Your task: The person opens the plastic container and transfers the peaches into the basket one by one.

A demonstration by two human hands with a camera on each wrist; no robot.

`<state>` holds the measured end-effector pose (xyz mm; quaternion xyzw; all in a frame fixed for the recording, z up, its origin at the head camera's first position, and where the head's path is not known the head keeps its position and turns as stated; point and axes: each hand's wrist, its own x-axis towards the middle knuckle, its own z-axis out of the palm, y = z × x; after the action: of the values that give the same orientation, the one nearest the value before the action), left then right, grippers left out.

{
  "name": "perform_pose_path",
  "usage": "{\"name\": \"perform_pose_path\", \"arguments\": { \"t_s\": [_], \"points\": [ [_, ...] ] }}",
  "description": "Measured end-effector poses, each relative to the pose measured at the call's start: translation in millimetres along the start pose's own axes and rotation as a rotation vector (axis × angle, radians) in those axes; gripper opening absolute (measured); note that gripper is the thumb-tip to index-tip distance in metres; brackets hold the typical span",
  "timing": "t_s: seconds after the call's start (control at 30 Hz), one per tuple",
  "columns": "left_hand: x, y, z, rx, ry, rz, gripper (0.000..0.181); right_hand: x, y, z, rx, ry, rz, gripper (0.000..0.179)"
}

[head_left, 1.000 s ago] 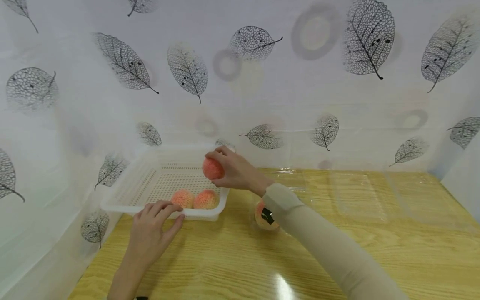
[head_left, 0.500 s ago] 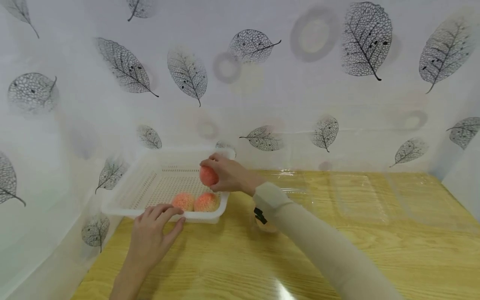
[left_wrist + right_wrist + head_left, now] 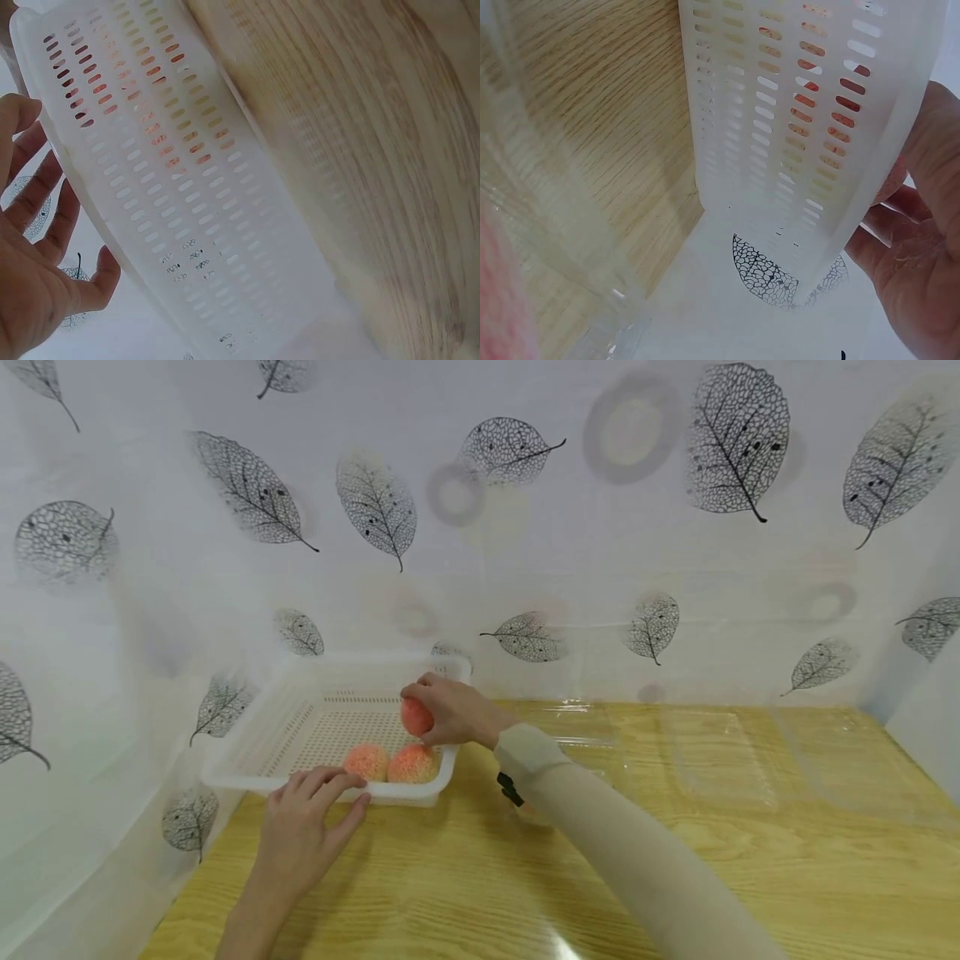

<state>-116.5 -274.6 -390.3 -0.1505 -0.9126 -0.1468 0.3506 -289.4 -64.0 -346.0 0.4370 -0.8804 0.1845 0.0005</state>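
Observation:
My right hand [image 3: 453,710] grips a peach [image 3: 416,717] between fingers and thumb, over the right side of a white perforated plastic basket [image 3: 408,790]. Two more peaches, a left one [image 3: 366,762] and a right one [image 3: 412,764], sit side by side in the basket's front right corner. The left hand [image 3: 303,827] has its fingers over the basket's front rim, with the thumb [image 3: 26,109] at the outer side. From the right wrist view, the right fingers [image 3: 889,225] show behind the rim, and the held peach is mostly hidden by the basket wall.
Clear plastic boxes stand on the wood-grain table [image 3: 435,893]: one [image 3: 577,727] behind the right forearm, another [image 3: 720,756] farther right. A peach [image 3: 502,292] shows at the right wrist view's left edge. A leaf-print curtain [image 3: 525,552] surrounds the table.
My right hand has lowered the held peach slightly and shifted it left within the basket. The right forearm covers more of the peach beneath it. The left hand stays on the rim.

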Motion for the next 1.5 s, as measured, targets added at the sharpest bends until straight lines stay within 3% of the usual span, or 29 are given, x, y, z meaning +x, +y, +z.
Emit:
{"name": "perform_pose_path", "arguments": {
  "t_s": [0.2,0.43,0.67,0.8,1.1,1.3,1.5],
  "points": [
    [0.4,-0.2,-1.0,-0.005,0.004,0.001,0.020,6.8,-2.3,-0.1,-0.005,-0.052,0.019,0.068],
    [0.1,-0.6,0.2,0.000,-0.016,-0.004,0.019,17.8,-6.4,-5.8,-0.116,-0.167,0.038,0.064],
    [-1.8,-2.5,0.9,0.005,-0.017,0.002,0.019,25.7,-10.7,-5.8,-0.134,-0.251,0.085,0.059],
    [-1.5,-2.8,0.1,0.008,-0.019,-0.001,0.019,28.2,-9.1,-1.4,-0.145,-0.252,0.097,0.057],
    [-0.4,-1.6,-0.3,-0.002,-0.023,-0.007,0.018,26.7,-10.3,0.8,-0.046,-0.300,0.183,0.063],
    [-0.4,-1.1,-0.4,0.000,-0.025,-0.011,0.018,25.9,-8.2,0.0,-0.020,-0.265,0.117,0.040],
    [-0.8,-1.8,-1.0,-0.004,-0.021,-0.011,0.019,23.5,-9.8,-5.3,-0.028,-0.256,0.083,0.039]
  ]
}}
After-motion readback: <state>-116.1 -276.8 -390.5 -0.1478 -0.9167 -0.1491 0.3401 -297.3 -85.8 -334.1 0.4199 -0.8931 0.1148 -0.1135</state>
